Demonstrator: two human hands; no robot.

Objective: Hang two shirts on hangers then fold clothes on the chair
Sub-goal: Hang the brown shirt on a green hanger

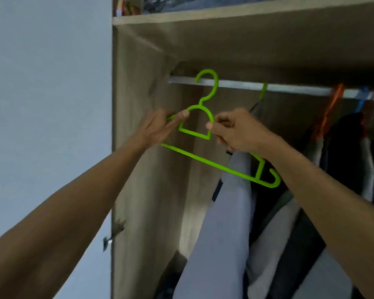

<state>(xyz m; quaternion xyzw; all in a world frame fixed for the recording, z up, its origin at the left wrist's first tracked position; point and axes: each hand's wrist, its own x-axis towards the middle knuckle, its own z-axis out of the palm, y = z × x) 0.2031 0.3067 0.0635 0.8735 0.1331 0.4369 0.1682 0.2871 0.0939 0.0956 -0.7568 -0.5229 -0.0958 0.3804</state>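
**Two-handed, holding a bare green hanger up at the wardrobe rail**

Reaching both arms up into the open wardrobe (pixel 138 83) and holding the green hanger (pixel 203 160) just below the metal rail (pixel 300 89), tilted down to the right. Pinching its left shoulder with the left hand (pixel 158 128), laying the thumb on top of the arch and stretching the fingers fairly straight behind it. Gripping the right side of the arch with the right hand (pixel 235 132), curling the fingers and pressing the thumb tip against the plastic. Crossing the hook in front of the rail near its left end; not being able to tell whether it is resting on the rail or hanging just clear of it.

Seeing nothing draped on this hanger. Noting, further right along the rail, a second green hanger (pixel 263 88) carrying a grey garment (pixel 225 223), then an orange hanger (pixel 333 100) and a blue hanger (pixel 363 98) with darker clothes below. Noting also a shelf (pixel 225 16) above with bundled things on it.

Judging the task as being near its start: fetching a hanger, most likely, with no loose shirt in either hand. Counting as left to do: dressing the hangers with the two shirts, hooking them on the rail, then folding the clothes on the chair, neither chair nor pile being in view
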